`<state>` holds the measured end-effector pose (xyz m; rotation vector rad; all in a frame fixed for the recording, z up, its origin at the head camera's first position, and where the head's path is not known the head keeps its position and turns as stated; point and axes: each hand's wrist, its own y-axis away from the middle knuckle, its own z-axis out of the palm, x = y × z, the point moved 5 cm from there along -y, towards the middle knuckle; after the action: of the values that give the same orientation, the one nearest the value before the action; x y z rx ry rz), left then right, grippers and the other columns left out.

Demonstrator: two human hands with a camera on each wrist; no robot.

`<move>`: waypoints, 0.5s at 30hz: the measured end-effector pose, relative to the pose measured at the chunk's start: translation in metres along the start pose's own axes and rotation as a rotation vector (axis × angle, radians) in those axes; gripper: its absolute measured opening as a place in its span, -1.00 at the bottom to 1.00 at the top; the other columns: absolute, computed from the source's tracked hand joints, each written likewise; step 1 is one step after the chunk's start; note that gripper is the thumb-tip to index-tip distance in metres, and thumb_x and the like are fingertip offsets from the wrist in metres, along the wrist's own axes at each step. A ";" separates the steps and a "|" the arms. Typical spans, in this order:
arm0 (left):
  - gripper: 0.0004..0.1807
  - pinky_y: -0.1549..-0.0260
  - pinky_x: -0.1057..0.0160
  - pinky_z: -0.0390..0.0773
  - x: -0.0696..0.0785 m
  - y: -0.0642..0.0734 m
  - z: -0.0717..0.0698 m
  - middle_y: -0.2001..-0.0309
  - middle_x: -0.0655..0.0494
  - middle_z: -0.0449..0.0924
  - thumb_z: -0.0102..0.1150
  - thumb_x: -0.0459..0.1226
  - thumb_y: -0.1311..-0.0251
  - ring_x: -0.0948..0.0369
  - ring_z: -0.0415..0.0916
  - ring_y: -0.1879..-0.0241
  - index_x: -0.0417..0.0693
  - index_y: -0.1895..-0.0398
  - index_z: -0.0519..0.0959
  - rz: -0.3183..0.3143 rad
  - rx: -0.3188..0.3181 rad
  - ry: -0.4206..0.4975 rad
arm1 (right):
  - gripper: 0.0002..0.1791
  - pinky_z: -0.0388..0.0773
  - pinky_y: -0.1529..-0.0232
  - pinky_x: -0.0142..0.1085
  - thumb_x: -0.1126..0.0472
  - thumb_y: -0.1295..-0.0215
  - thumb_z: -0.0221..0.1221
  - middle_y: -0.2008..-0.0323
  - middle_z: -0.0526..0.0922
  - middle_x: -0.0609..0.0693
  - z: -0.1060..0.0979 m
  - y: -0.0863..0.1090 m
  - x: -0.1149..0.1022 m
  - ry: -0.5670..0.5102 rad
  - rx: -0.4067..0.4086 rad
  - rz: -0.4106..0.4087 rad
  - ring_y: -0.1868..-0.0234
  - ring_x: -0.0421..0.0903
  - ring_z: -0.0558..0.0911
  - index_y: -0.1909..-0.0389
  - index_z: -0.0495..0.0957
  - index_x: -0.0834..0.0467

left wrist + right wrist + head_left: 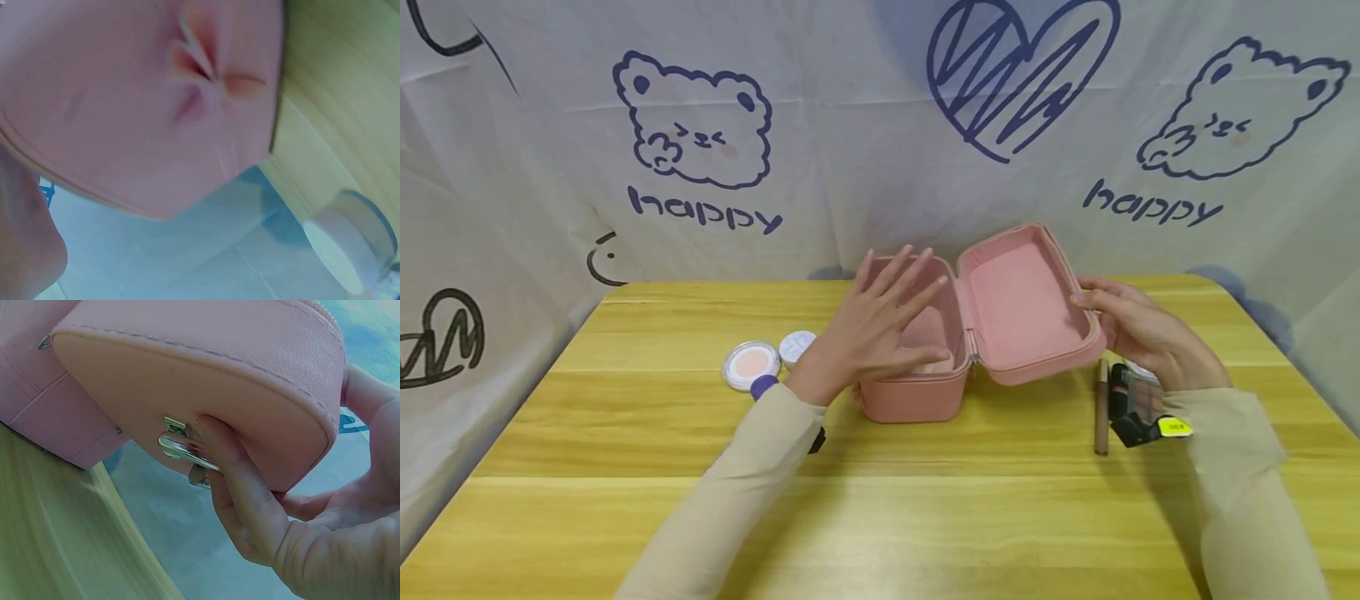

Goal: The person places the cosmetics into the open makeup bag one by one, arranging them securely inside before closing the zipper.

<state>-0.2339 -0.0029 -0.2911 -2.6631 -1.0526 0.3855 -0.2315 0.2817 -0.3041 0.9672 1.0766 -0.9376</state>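
The lid (pixel 1026 308) was gripped open by the right hand (pixel 1142 329), needing steadiness, the case (pixel 913 402) perhaps touched beneath the spread left hand (pixel 872 333).

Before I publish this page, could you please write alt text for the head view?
A person's right hand holds open the lid of a pink case on a wood-grain table, while the left hand is spread over the case's opening. A round pink-centred container lies left of the case, a slim brown stick right.
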 end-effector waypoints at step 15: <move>0.23 -0.34 -0.10 -0.50 -0.033 0.025 -0.003 -0.53 -0.07 -0.17 -1.00 0.53 0.07 -0.01 -0.37 -0.49 0.03 -0.49 0.15 -0.005 -0.011 0.007 | -0.29 0.62 0.21 -0.28 0.30 -0.41 0.04 0.11 0.57 0.04 0.004 0.002 -0.002 0.018 -0.001 0.005 0.21 -0.09 0.66 -0.42 -0.11 0.37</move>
<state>-0.2401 -0.0442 -0.2912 -2.6691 -1.0624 0.3698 -0.2291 0.2793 -0.3007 0.9787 1.0895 -0.9254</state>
